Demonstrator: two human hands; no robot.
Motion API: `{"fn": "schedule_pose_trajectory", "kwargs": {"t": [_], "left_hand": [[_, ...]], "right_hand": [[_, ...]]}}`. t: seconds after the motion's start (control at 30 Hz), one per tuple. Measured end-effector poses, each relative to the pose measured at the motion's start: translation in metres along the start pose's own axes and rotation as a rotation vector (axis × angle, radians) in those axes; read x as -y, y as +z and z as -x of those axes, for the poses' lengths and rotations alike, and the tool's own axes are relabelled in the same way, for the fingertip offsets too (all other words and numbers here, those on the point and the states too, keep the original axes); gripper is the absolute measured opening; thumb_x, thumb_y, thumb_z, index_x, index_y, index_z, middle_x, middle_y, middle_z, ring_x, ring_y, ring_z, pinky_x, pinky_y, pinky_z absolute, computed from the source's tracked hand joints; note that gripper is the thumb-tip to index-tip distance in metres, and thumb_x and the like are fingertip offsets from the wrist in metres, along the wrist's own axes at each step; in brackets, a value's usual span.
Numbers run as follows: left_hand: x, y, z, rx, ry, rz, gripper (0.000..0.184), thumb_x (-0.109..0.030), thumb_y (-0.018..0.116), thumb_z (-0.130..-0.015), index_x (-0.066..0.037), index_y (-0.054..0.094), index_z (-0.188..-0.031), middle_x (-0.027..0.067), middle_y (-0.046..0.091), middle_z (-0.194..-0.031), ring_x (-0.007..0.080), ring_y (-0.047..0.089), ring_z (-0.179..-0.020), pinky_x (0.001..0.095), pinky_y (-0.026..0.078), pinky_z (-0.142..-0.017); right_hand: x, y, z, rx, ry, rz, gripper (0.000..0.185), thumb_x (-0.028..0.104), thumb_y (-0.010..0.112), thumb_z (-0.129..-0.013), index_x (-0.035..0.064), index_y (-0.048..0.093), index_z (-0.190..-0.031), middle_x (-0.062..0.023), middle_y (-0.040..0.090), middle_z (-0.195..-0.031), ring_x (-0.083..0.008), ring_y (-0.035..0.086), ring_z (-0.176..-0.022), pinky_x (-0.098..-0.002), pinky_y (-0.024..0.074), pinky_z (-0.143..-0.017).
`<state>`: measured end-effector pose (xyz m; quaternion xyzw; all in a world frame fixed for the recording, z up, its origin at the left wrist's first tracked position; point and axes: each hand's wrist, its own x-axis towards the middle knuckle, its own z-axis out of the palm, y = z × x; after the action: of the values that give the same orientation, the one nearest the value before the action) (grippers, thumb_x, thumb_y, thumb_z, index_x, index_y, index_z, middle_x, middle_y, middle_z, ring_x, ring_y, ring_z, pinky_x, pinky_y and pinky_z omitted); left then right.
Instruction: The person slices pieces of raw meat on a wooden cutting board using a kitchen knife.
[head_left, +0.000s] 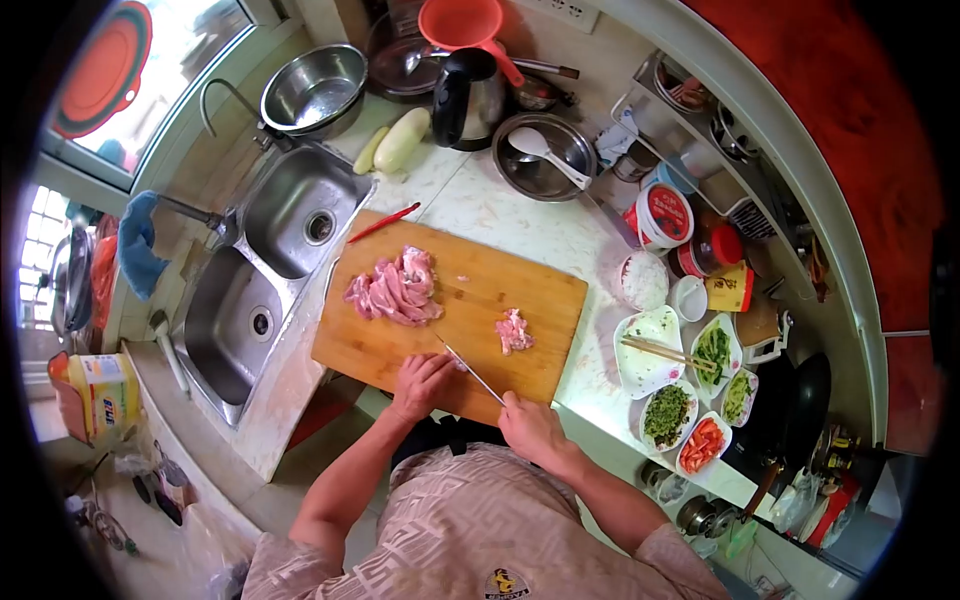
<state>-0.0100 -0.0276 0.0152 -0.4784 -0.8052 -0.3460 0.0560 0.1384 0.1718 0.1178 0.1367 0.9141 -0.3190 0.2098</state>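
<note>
My right hand is wrapped round the handle of a kitchen knife, near the front edge of the wooden cutting board. The blade points up and to the left, seen nearly edge-on. Just left of it, my left hand rests on the board with its fingers bent and pressed together; whatever lies under the fingertips is hidden. Beyond the hands is a pile of sliced raw meat. A smaller heap of chopped meat sits to the right. A red chili pepper lies at the board's far left.
A double steel sink is on the left. Behind the board stand a kettle and a steel bowl with a white rice paddle. On the right are chopsticks across dishes, chopped greens and cut red pepper.
</note>
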Motion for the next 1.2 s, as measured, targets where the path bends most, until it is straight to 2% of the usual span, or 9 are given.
{"fn": "schedule_pose_trajectory", "kwargs": {"t": [0.1,0.57,0.67,0.7,0.73,0.9,1.07,1.1,1.2], "left_hand": [[0.004,0.001,0.003,0.099,0.033,-0.064,0.037,-0.014,0.068,-0.078,-0.007,0.072,-0.114,0.0078,0.069,-0.121,0.0241,0.065,-0.106,0.0385,0.047,-0.087],[0.007,-0.006,0.003,0.122,0.007,-0.083,0.034,-0.015,0.066,-0.074,-0.004,0.073,-0.106,0.0115,0.069,-0.113,0.0278,0.064,-0.106,0.0407,0.048,-0.088],[0.009,0.009,-0.002,0.044,-0.029,0.263,0.033,-0.014,0.065,-0.071,-0.004,0.074,-0.101,0.0119,0.070,-0.104,0.0298,0.065,-0.101,0.0435,0.048,-0.085],[0.017,0.014,0.016,0.167,-0.015,-0.015,0.029,-0.014,0.066,-0.071,-0.005,0.073,-0.098,0.0105,0.070,-0.105,0.0293,0.064,-0.098,0.0433,0.047,-0.084],[0.009,0.012,0.005,0.051,0.051,-0.045,0.028,-0.013,0.067,-0.070,-0.006,0.073,-0.097,0.0090,0.069,-0.105,0.0282,0.063,-0.095,0.0425,0.046,-0.082],[0.005,0.008,0.002,0.044,0.001,-0.026,0.024,-0.007,0.070,-0.070,-0.005,0.072,-0.094,0.0098,0.069,-0.103,0.0320,0.063,-0.095,0.0449,0.045,-0.080],[0.002,0.010,-0.001,0.033,0.049,-0.056,0.029,-0.009,0.070,-0.073,-0.006,0.073,-0.102,0.0088,0.070,-0.107,0.0291,0.064,-0.098,0.0436,0.046,-0.081],[0.003,0.010,0.000,0.022,0.051,-0.073,0.031,-0.010,0.070,-0.074,-0.006,0.074,-0.105,0.0080,0.070,-0.109,0.0276,0.064,-0.098,0.0429,0.046,-0.081],[0.008,0.008,0.004,-0.004,0.058,0.010,0.035,-0.010,0.072,-0.073,-0.007,0.074,-0.108,0.0075,0.070,-0.111,0.0268,0.065,-0.098,0.0424,0.047,-0.080]], "right_hand": [[-0.001,-0.006,0.008,0.015,-0.026,0.028,0.016,0.016,0.053,-0.097,0.0009,0.054,-0.100,-0.0255,0.071,-0.087,-0.0476,0.070,-0.078,-0.0582,0.0564,-0.068],[0.002,0.012,0.015,0.000,-0.023,0.101,0.015,0.015,0.059,-0.094,0.0023,0.056,-0.101,-0.0218,0.070,-0.086,-0.0410,0.071,-0.073,-0.0531,0.0575,-0.062],[-0.004,0.034,-0.007,-0.090,-0.101,0.145,0.013,0.013,0.058,-0.094,0.0024,0.055,-0.101,-0.0215,0.070,-0.084,-0.0392,0.072,-0.072,-0.0498,0.0581,-0.060],[-0.002,0.025,0.003,-0.073,-0.077,0.186,0.014,0.013,0.057,-0.093,0.0024,0.055,-0.103,-0.0217,0.070,-0.085,-0.0399,0.072,-0.072,-0.0494,0.0580,-0.059],[0.001,0.016,0.005,-0.061,-0.080,0.219,0.016,0.012,0.057,-0.093,0.0023,0.056,-0.105,-0.0220,0.071,-0.086,-0.0407,0.072,-0.073,-0.0490,0.0580,-0.057],[0.002,0.028,-0.011,-0.057,-0.065,0.162,0.017,0.013,0.055,-0.094,0.0013,0.054,-0.106,-0.0219,0.070,-0.086,-0.0427,0.072,-0.073,-0.0526,0.0576,-0.059],[-0.010,0.024,-0.024,0.011,0.003,0.011,0.016,0.014,0.052,-0.096,0.0013,0.055,-0.105,-0.0247,0.070,-0.078,-0.0453,0.070,-0.072,-0.0587,0.0544,-0.064],[-0.020,0.018,-0.024,-0.036,0.045,-0.171,0.017,0.015,0.050,-0.097,0.0001,0.055,-0.103,-0.0267,0.068,-0.074,-0.0490,0.068,-0.072,-0.0608,0.0517,-0.064],[-0.025,0.006,-0.021,-0.104,0.197,-0.072,0.021,0.016,0.048,-0.098,-0.0033,0.055,-0.102,-0.0259,0.070,-0.077,-0.0472,0.069,-0.072,-0.0596,0.0527,-0.063]]}}
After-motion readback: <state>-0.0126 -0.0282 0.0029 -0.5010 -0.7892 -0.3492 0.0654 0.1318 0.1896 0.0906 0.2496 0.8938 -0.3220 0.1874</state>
